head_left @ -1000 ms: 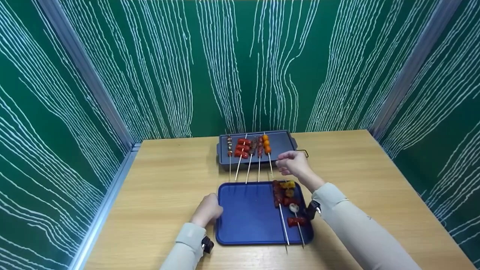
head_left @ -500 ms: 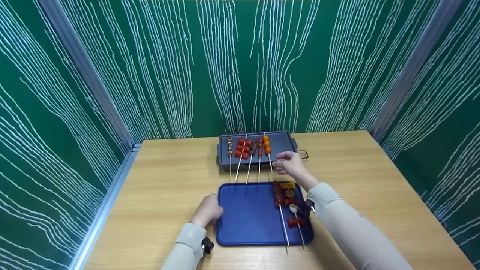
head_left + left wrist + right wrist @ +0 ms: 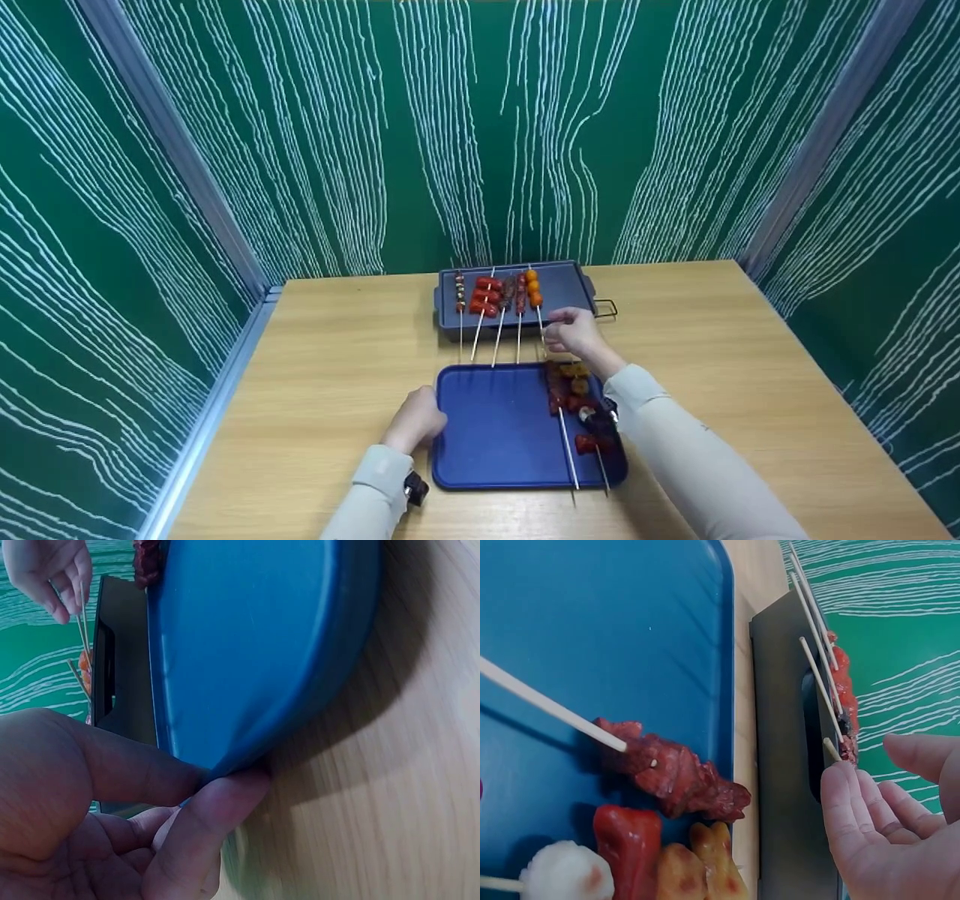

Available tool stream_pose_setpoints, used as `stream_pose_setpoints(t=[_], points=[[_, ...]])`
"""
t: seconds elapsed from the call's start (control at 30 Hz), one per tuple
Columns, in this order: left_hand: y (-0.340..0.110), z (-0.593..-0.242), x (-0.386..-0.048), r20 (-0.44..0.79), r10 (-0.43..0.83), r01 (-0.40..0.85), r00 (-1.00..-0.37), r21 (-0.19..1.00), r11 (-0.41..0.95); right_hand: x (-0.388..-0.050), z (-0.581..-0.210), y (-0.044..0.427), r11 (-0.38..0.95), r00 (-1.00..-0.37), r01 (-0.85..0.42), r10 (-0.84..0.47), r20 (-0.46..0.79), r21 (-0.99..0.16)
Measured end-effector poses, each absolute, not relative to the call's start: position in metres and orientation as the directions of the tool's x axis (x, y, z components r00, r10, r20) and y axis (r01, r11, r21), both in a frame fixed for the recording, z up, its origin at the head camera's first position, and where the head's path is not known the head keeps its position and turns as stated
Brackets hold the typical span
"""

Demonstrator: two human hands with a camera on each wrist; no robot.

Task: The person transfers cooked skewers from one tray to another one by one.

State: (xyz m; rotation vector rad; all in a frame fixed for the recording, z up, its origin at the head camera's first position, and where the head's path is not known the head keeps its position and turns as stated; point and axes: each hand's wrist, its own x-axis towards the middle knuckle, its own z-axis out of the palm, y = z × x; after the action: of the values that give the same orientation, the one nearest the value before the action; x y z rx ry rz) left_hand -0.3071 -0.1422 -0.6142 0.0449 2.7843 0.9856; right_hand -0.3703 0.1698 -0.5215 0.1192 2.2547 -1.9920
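My left hand point(image 3: 415, 420) pinches the left rim of the blue tray point(image 3: 495, 435); the left wrist view shows its thumb and finger on the edge point(image 3: 225, 757). My right hand point(image 3: 577, 334) is beside the stick of the skewer of orange balls point(image 3: 534, 289), at the front of the dark grill pan point(image 3: 566, 281). In the right wrist view its thumb point(image 3: 922, 754) stands apart from the fingers, whose tips are at a stick end. On the tray's right side lie a dark red meat skewer point(image 3: 556, 390) and a mixed skewer point(image 3: 592, 444), partly hidden by the wrist.
Several skewers lie side by side on the grill pan, among them red sausage pieces point(image 3: 486, 296), their sticks overhanging toward the tray. A wire handle point(image 3: 606, 308) juts from the pan's right side. The wooden table point(image 3: 322, 352) meets green patterned walls point(image 3: 517, 150).
My right hand has moved slightly left and down, closer to the stick of the orange-ball skewer. The left hand and tray have stayed in place.
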Motion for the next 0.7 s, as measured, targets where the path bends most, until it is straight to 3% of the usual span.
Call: stream_pose_setpoints(t=[0.5,0.7], points=[[-0.134,-0.577,-0.283,-0.167,0.083,-0.041,-0.982,0.630,0.776,-0.377,-0.536,0.162,0.069,-0.971,0.239,0.008,-0.238,-0.969],[-0.142,-0.607,-0.302,-0.179,0.094,-0.041,-0.979,0.631,0.775,-0.381,-0.533,0.160,-0.028,-0.961,0.278,0.005,-0.278,-0.960]])
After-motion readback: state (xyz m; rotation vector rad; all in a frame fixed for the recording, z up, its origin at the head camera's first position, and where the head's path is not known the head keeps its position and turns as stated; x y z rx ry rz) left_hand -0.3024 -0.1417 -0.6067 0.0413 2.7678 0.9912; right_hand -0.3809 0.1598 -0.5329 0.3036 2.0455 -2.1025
